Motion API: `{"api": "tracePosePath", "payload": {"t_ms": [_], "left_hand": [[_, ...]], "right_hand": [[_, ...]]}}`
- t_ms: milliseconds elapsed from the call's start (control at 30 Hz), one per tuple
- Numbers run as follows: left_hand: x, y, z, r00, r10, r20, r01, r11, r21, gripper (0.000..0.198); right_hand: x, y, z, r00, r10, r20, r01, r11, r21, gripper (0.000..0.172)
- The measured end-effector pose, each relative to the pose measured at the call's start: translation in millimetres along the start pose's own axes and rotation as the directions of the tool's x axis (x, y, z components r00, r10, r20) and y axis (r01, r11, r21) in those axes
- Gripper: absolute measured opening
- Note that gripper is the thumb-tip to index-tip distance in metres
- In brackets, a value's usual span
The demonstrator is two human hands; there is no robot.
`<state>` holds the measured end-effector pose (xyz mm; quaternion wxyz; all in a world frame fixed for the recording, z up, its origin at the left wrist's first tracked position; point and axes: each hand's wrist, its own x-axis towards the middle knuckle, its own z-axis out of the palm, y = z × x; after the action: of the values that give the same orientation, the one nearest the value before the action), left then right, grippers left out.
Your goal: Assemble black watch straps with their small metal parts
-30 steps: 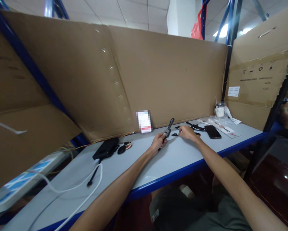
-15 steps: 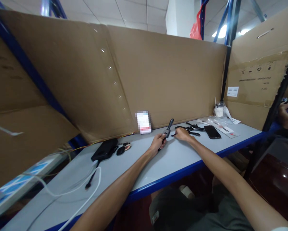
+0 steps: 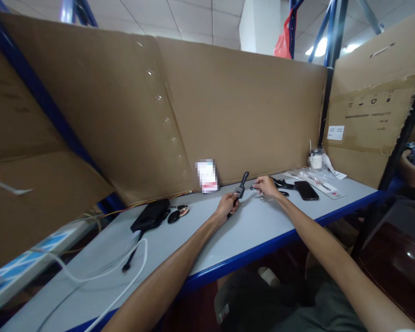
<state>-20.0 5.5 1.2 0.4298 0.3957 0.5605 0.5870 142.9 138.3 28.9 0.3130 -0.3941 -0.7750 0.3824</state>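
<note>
My left hand (image 3: 226, 205) is closed around a dark grey tool (image 3: 241, 189) with a slim black handle, which points up and away from me above the table. To the right, my right hand (image 3: 267, 187) is closed in a pinch, with a small greyish piece (image 3: 252, 187) at its fingertips; its exact kind is too small to make out. Black long-handled tools (image 3: 284, 184) lie just beyond and beside this hand, partly hidden by it. A black phone (image 3: 306, 190) rests flat to their right.
A blurred upright card (image 3: 207, 176) leans on the cardboard wall (image 3: 249, 115). Clear plastic packaging (image 3: 314, 177) and a cup (image 3: 316, 159) occupy the right corner. On the left are a black case (image 3: 151, 215), small dark round items (image 3: 174, 216) and white cables (image 3: 143, 258). Another person's arm shows far right.
My right hand has risen slightly and shifted a little right, and a small greyish piece now shows at its fingertips. My left hand keeps the dark grey tool almost in place.
</note>
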Motion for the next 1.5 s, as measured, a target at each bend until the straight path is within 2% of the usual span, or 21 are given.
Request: {"api": "tracePosePath", "payload": {"t_ms": [100,200,333,467,667,833,967,1033,1100,1133,1200,1300,1367,1500], "left_hand": [[2,-1,0.5,0.999,-0.024,0.044,0.022,0.999,0.036,0.028],[2,-1,1.2,0.997,-0.043,0.071,0.039,0.997,0.064,0.026],[0,0,1.1,0.996,-0.049,0.072,0.045,0.997,0.061,0.023],[-3,2,0.7,0.996,-0.044,0.078,0.04,0.998,0.052,0.021],[-7,3,2.9,0.998,-0.024,0.065,0.02,0.998,0.058,0.025],[-7,3,5.6,0.999,-0.004,0.044,-0.001,0.994,0.108,0.026],[-6,3,7.2,1.0,-0.018,0.006,0.017,0.995,0.098,0.024],[-5,3,7.5,1.0,-0.025,-0.014,0.026,0.996,0.091,0.023],[-5,3,7.3,0.999,-0.031,-0.027,0.034,0.995,0.091,0.023],[-4,3,7.0,0.999,-0.033,-0.028,0.036,0.995,0.093,0.023],[-4,2,6.0,0.999,-0.032,-0.024,0.035,0.995,0.093,0.023],[-4,0,4.3,1.0,-0.014,-0.008,0.015,0.996,0.093,0.024],[-5,-1,3.7,1.0,0.013,0.015,-0.015,0.994,0.104,0.025],[-8,-2,4.6,0.995,0.062,0.077,-0.073,0.987,0.14,0.026]], "right_hand": [[-5,-9,-5,0.984,-0.052,0.17,0.006,0.966,0.26,0.013],[-9,-17,3,0.965,-0.093,0.247,0.019,0.957,0.289,0.01],[-13,-21,22,0.987,-0.117,0.114,0.113,0.993,0.04,0.005],[-15,-19,30,0.98,-0.199,0.024,0.2,0.968,-0.152,0.011],[-18,-14,35,0.98,-0.181,-0.078,0.15,0.941,-0.305,0.026],[-18,-13,40,0.982,-0.173,-0.079,0.143,0.947,-0.289,0.026],[-11,-16,23,0.981,-0.188,-0.042,0.177,0.966,-0.186,0.025],[-9,-16,5,0.977,-0.177,-0.119,0.153,0.97,-0.19,0.028],[-10,-14,-14,0.972,-0.146,-0.183,0.094,0.96,-0.263,0.023],[-11,-13,-23,0.981,-0.113,-0.156,0.061,0.951,-0.302,0.02],[-14,-9,-35,1.0,-0.018,0.004,0.018,0.936,-0.353,0.016],[-18,-2,-39,0.966,0.08,0.245,0.008,0.94,-0.34,0.014],[-17,2,-35,0.949,0.086,0.302,0.02,0.943,-0.332,0.015],[-14,5,-28,0.938,0.082,0.336,0.04,0.939,-0.341,0.015]]}}
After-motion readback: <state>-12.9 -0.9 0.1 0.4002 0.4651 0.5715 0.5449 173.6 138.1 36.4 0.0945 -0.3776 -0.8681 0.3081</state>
